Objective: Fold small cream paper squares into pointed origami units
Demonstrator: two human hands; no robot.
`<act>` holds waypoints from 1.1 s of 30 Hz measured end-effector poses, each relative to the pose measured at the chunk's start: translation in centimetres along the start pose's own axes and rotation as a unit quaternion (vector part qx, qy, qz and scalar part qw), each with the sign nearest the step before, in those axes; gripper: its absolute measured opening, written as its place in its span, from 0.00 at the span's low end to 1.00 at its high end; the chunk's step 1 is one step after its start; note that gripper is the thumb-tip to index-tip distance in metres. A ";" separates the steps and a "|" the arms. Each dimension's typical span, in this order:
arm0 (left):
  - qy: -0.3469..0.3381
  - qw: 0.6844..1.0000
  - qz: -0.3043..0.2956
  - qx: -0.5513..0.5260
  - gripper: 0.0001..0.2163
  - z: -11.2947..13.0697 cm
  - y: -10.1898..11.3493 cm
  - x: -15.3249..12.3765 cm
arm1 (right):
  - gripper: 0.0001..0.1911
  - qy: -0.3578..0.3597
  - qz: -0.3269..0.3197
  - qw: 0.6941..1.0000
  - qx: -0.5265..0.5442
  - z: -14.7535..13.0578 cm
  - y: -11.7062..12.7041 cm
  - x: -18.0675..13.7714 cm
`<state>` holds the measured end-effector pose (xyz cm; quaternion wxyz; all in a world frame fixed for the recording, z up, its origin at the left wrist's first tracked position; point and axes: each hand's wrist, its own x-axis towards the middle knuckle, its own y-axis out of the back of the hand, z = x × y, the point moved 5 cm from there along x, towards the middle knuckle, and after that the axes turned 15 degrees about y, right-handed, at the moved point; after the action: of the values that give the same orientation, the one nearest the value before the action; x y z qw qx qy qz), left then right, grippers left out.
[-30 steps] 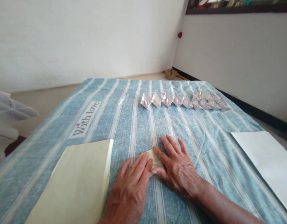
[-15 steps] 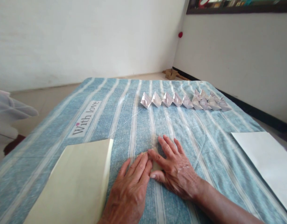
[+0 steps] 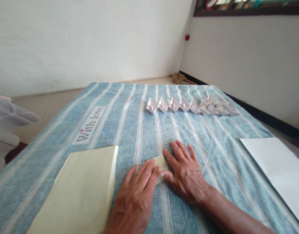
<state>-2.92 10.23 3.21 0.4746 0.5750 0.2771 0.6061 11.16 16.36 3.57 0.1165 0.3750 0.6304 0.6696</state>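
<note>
A small folded piece of pale yellow paper lies flat on the tablecloth, partly covered by both hands. My left hand rests over its left side, fingers stretched out and pressing it down. Across its right side, my right hand lies with fingers spread, the thumb and index finger touching the paper. To the left of my left hand is a stack of larger pale yellow sheets.
Folded paper boats stand in a row towards the back, bunched at the right. White sheets lie at the right edge. A striped blue cloth covers the table. White fabric hangs at far left.
My right hand has slid a little to the right, away from my left fingers, so more of the small yellow paper shows. My left hand has stayed nearly in place.
</note>
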 end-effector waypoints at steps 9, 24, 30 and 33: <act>-0.020 1.000 -0.010 0.015 0.21 -0.1 -0.1 -0.1 | 0.32 0.062 -0.009 0.998 0.021 -0.7 0.4 -0.2; -0.023 1.000 -0.004 0.003 0.19 0.0 0.3 0.2 | 0.30 0.047 0.021 0.999 -0.016 -0.8 0.6 -0.7; -0.030 0.999 -0.004 0.019 0.20 -0.1 0.3 0.2 | 0.29 0.107 0.057 0.993 -0.007 -1.8 1.2 -1.1; -0.039 0.999 -0.004 0.025 0.20 0.0 0.3 0.2 | 0.30 0.120 0.052 0.991 -0.004 -2.2 1.2 -1.2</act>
<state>-3.00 10.30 3.52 0.4730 0.6084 0.2762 0.5743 10.98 13.73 4.40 0.0072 0.3237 0.6167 0.7175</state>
